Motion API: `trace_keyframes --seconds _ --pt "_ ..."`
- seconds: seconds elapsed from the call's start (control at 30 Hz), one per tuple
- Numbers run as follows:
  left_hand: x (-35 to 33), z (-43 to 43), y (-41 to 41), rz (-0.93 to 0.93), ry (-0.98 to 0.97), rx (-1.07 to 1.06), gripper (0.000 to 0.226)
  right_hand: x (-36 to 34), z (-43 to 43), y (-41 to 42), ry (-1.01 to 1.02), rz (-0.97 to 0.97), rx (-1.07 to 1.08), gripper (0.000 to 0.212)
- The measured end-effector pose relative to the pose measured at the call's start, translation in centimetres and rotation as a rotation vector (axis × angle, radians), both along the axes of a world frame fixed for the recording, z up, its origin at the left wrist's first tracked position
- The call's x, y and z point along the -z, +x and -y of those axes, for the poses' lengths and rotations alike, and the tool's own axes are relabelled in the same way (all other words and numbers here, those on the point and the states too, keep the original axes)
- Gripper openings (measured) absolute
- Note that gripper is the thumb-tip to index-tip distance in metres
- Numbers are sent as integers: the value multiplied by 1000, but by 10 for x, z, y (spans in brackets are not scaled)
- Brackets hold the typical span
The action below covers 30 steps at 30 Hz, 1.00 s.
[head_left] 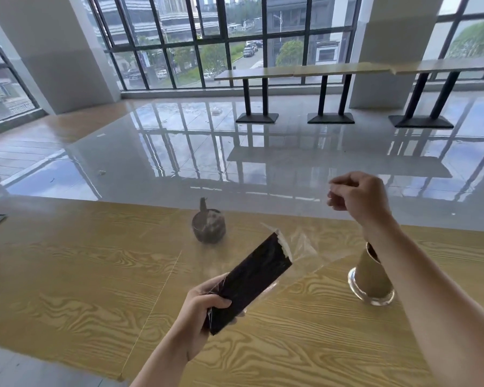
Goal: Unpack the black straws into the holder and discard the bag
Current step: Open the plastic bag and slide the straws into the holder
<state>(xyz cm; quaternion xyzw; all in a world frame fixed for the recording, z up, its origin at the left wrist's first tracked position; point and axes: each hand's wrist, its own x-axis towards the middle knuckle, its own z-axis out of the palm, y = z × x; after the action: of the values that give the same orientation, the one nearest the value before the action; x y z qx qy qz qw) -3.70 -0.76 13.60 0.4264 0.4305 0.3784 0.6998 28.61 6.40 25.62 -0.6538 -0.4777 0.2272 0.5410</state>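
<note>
1. Head view, background: I see a bright room with tall windows across the top of the frame, a glossy floor and bar tables at upper right. A wood-grain tabletop (95,275) fills the lower half.
2. Centre of frame: a dark round holder (208,226) stands on the tabletop, already with a few dark pieces sticking up.
3. Lower centre: my left hand (199,311) has its grip clamped on the bottom end of the bag (299,252), the black straws (252,277) bundled inside, open end tilted toward the holder.
4. Right of centre: my right hand (358,195) is raised, fingers pinched together on what looks like a thin clear strip; I cannot tell for sure.
5. Lower right: a paper cup (370,275) sits partly behind that forearm.
6. Judgement: I'd drop the strip, pinch the straw tips at the bag mouth, draw them out together, keeping the bundle aligned over the holder.
</note>
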Motion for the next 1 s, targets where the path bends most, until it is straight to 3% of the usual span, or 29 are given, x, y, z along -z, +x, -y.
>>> trace_keyframes --seconds 0.07,0.13,0.2,0.27,0.3,0.37,0.43,0.53,0.6,0.7,0.87,1.0 --pt "3 0 -7 3 -30 13 59 -1 1 3 -37 -106 -64 8" --pt "4 0 -11 7 -43 21 57 2 2 -1 -40 -23 -88 13" --pt "5 1 -13 4 -37 20 55 5 4 -8 -26 200 -48 36" --pt "6 1 -14 -6 -19 22 53 12 11 -10 44 545 79 59" --pt "7 1 -14 -11 -8 21 52 16 17 -12 155 687 125 59" --pt "9 1 -16 -13 15 21 51 26 29 -18 425 826 126 37" --pt "10 1 -18 -21 38 27 51 37 37 -25 398 721 -3 28" --pt "11 1 -20 -52 68 54 54 35 33 -23 -64 363 -132 53" --pt "12 1 -22 -63 74 57 56 31 27 -17 -213 262 -217 65" --pt "12 1 -23 -73 75 41 56 33 21 -12 -203 158 -329 62" --pt "11 1 -24 -69 60 30 56 37 18 -5 -122 -60 -392 9" --pt "7 2 -26 -57 49 17 58 26 15 5 -69 -223 -493 5"
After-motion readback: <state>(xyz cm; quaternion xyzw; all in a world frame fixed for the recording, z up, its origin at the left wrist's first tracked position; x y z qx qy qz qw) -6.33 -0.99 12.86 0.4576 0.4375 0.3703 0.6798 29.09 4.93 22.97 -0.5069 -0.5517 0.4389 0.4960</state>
